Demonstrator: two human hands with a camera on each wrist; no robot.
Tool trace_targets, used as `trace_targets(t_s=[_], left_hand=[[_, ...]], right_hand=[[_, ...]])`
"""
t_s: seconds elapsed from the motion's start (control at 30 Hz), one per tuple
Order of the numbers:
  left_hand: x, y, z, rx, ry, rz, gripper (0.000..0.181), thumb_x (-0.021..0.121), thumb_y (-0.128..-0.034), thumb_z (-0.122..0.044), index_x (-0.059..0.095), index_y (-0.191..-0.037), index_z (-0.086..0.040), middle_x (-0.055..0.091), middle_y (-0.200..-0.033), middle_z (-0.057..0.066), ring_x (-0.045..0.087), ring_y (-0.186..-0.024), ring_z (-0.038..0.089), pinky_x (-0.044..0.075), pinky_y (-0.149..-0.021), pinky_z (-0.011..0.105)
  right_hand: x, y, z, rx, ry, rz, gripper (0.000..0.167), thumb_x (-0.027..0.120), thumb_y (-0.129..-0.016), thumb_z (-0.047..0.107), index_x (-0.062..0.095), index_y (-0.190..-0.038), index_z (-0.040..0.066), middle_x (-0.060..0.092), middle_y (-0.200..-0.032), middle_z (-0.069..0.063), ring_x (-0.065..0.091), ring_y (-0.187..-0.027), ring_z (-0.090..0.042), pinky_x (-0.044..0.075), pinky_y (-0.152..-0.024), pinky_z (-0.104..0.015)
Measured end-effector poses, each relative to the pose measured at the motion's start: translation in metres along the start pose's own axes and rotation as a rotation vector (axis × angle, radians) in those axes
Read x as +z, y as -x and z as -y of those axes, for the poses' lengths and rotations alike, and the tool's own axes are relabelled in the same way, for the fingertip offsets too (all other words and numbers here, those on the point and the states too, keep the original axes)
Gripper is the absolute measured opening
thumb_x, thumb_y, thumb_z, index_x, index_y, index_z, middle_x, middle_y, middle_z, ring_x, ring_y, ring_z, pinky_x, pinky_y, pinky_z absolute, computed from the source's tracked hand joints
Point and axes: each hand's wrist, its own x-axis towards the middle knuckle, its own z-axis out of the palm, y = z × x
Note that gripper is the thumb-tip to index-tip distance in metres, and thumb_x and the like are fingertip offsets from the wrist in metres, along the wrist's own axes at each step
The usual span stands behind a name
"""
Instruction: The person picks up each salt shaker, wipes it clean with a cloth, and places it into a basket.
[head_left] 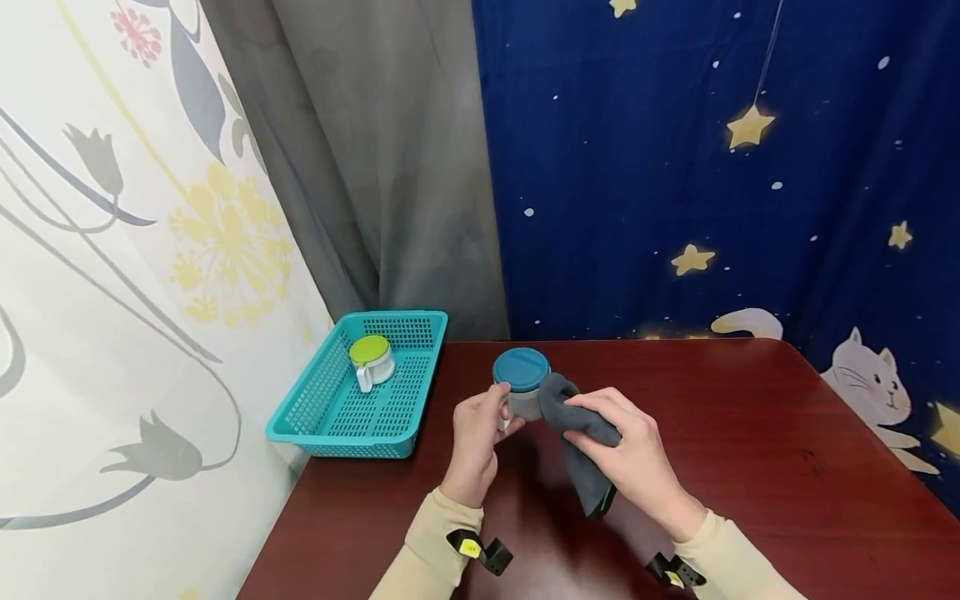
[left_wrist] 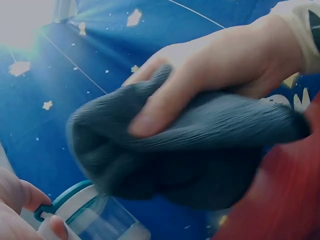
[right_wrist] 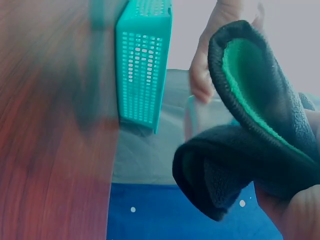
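Note:
My left hand [head_left: 474, 442] holds a small clear jar [head_left: 525, 407] by its white handle, above the table. The jar has a round blue lid [head_left: 521, 369]. In my right hand [head_left: 633, 446] is a dark grey cloth [head_left: 588, 429], bunched between thumb and fingers, its upper end against the jar's right side. The left wrist view shows the folded cloth [left_wrist: 150, 150] over part of the jar [left_wrist: 107, 217], with the left thumb and a finger at the handle. In the right wrist view the cloth [right_wrist: 295, 135] shows a green inner side, and it hides most of the jar.
A turquoise plastic basket [head_left: 315, 440] stands at the table's left back. Inside it sits a similar jar with a green lid [head_left: 370, 349] and white handle. The dark red table [head_left: 750, 467] extends right. Grey curtain [head_left: 420, 167] and blue starry curtain [head_left: 637, 167] hang behind.

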Motion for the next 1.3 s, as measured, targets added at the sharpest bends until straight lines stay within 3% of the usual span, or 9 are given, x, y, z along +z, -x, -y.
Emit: trace_targets(t_s=[0.23,0.43,0.73,0.97,1.07,1.17,1.3], left_hand=[[-0.015,-0.014,-0.033,0.048,-0.038,0.015,0.046,0.069,-0.0937,-0.028,0.048,-0.06,-0.004,0.044,-0.065,0.006,0.059,-0.069,0.023,0.06,-0.074,0.044],[-0.035,-0.025,-0.057,0.029,-0.071,0.017,0.045,0.07,-0.093,-0.03,0.049,-0.064,-0.002,0.045,-0.067,0.008,0.064,-0.083,0.028,0.059,-0.076,0.043],[-0.069,-0.046,-0.087,-0.007,-0.095,0.028,0.049,0.074,-0.0923,-0.034,0.045,-0.065,-0.006,0.041,-0.065,0.006,0.066,-0.072,0.026,0.059,-0.077,0.043],[-0.095,-0.079,-0.109,-0.002,-0.085,-0.05,0.038,0.075,-0.0914,-0.035,0.056,-0.083,-0.004,0.043,-0.065,0.002,0.066,-0.076,0.021,0.059,-0.08,0.043],[-0.109,-0.097,-0.115,-0.014,-0.094,-0.06,0.036,0.073,-0.0936,-0.035,0.054,-0.087,-0.005,0.04,-0.065,0.003,0.059,-0.064,0.018,0.058,-0.081,0.043],[-0.123,-0.117,-0.12,-0.054,-0.089,-0.035,0.031,0.068,-0.0975,-0.031,0.05,-0.089,-0.007,0.036,-0.065,0.003,0.045,-0.055,0.016,0.056,-0.089,0.046],[-0.14,-0.144,-0.125,-0.134,-0.108,-0.019,0.021,0.059,-0.1008,-0.028,0.049,-0.101,-0.009,0.035,-0.07,0.002,0.04,-0.063,0.018,0.051,-0.097,0.048]], right_hand=[[-0.01,0.008,-0.007,-0.039,0.024,0.03,0.048,0.087,-0.077,0.003,0.071,-0.119,0.021,0.065,-0.114,0.004,0.063,-0.102,-0.012,0.051,-0.081,-0.016],[-0.026,0.017,-0.02,-0.02,0.1,0.075,0.047,0.086,-0.081,0.013,0.069,-0.123,0.027,0.064,-0.117,0.009,0.063,-0.104,-0.009,0.051,-0.082,-0.016],[-0.053,0.027,-0.039,-0.008,0.237,0.125,0.053,0.087,-0.078,0.009,0.069,-0.123,0.03,0.062,-0.116,0.014,0.062,-0.102,-0.005,0.049,-0.08,-0.013],[-0.068,0.042,-0.055,0.066,0.316,0.169,0.052,0.087,-0.08,0.014,0.068,-0.124,0.034,0.061,-0.117,0.016,0.061,-0.103,-0.004,0.049,-0.08,-0.012],[-0.074,0.048,-0.06,0.081,0.348,0.169,0.052,0.088,-0.079,0.016,0.068,-0.123,0.035,0.061,-0.117,0.018,0.061,-0.103,-0.002,0.047,-0.08,-0.01],[-0.081,0.052,-0.063,0.093,0.372,0.165,0.052,0.088,-0.078,0.016,0.068,-0.123,0.035,0.061,-0.116,0.018,0.06,-0.103,-0.002,0.046,-0.081,-0.009],[-0.088,0.057,-0.067,0.119,0.396,0.162,0.053,0.089,-0.077,0.016,0.069,-0.122,0.035,0.061,-0.116,0.018,0.06,-0.103,-0.003,0.045,-0.081,-0.007]])
